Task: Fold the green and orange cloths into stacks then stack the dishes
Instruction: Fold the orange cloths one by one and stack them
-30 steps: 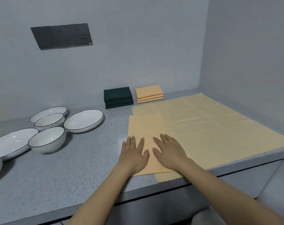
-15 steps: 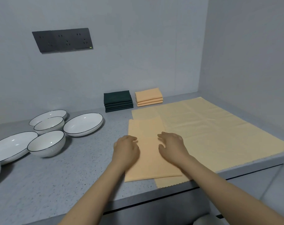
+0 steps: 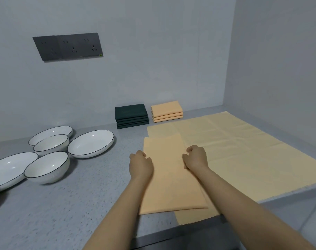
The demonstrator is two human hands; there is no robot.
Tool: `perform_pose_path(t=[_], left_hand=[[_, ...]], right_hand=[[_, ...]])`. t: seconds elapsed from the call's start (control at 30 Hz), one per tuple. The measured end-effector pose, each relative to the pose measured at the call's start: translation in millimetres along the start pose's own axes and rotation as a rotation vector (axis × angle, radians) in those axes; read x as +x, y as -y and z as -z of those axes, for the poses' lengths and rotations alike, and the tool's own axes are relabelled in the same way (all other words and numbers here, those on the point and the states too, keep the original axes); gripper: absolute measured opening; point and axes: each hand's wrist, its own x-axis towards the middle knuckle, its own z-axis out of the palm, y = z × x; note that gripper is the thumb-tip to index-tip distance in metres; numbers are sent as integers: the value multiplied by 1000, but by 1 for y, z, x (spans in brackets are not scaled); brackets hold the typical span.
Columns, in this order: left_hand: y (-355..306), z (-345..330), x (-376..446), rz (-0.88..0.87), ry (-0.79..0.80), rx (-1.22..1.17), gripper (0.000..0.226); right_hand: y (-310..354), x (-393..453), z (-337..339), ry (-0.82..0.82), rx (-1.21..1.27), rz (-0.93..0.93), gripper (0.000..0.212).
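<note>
A folded orange cloth (image 3: 169,170) lies as a long strip on the counter (image 3: 67,204), its right part over a bigger spread cloth (image 3: 244,156). The left hand (image 3: 140,166) curls on the strip's left edge and the right hand (image 3: 196,157) on its right edge, both apparently gripping it. Left of the strip lies bare counter, then bowls (image 3: 48,166) and plates (image 3: 91,143). Behind the strip stand green (image 3: 132,116) and orange (image 3: 167,111) stacks.

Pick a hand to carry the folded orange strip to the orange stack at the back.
Right hand, probably. It grips the folded orange strip on the edge nearer the orange stack; the left hand holds the far edge, nearer the green stack.
</note>
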Motion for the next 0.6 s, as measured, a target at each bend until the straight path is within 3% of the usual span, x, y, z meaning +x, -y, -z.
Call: perform_pose_path(t=[0.13, 0.2, 0.3, 0.37, 0.5, 0.6], left_hand=[[2, -4, 14, 70, -24, 3, 28], [3, -6, 20, 105, -33, -8, 29], [5, -8, 24, 135, -47, -59, 22], [6, -9, 24, 147, -53, -158, 13], [11, -3, 20, 203, 10, -544, 15], [13, 8, 14, 207, 94, -697, 15]], right_hand=[[3, 12, -3, 2, -33, -63, 7], [3, 16, -6, -17, -47, -91, 18], [4, 18, -8, -37, -12, -117, 14], [3, 19, -6, -45, 99, -141, 18], [-2, 17, 1, -1, 469, -181, 20], [-5, 12, 9, 84, 624, -132, 17]])
